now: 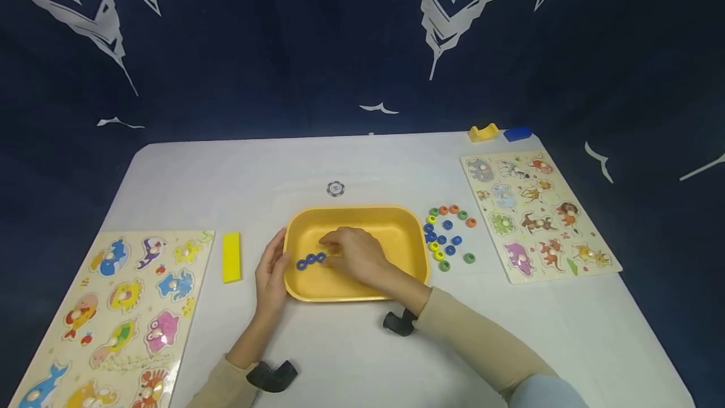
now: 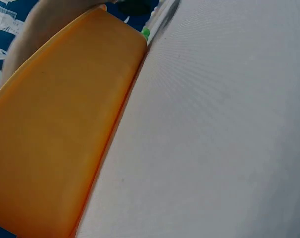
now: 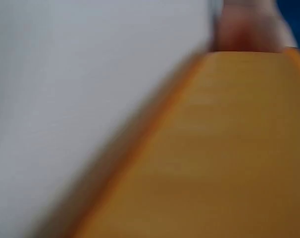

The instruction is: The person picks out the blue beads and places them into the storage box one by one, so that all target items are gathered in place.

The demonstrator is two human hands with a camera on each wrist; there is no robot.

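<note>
A yellow tray [image 1: 396,219] lies on the white table, with three blue beads [image 1: 311,259] in a slanting row on its floor. My left hand [image 1: 272,276] rests along the tray's left rim, fingers and thumb lying against the edge. Over the middle of the tray, my right hand [image 1: 357,257] reaches in from the right. Its thumb and forefinger are parted, the tips right beside the last bead of the row. The rest of its fingers are hidden under the hand. In the left wrist view the tray's wall [image 2: 66,119] fills the left side; the right wrist view is blurred.
Several blue, green, yellow and orange beads [image 1: 448,225] lie right of the tray. Picture puzzle boards stand at left [image 1: 130,326] and right [image 1: 529,257]. A yellow block [image 1: 231,257] lies left of the tray, a poker chip [image 1: 335,189] behind it. Two blocks sit at the far edge.
</note>
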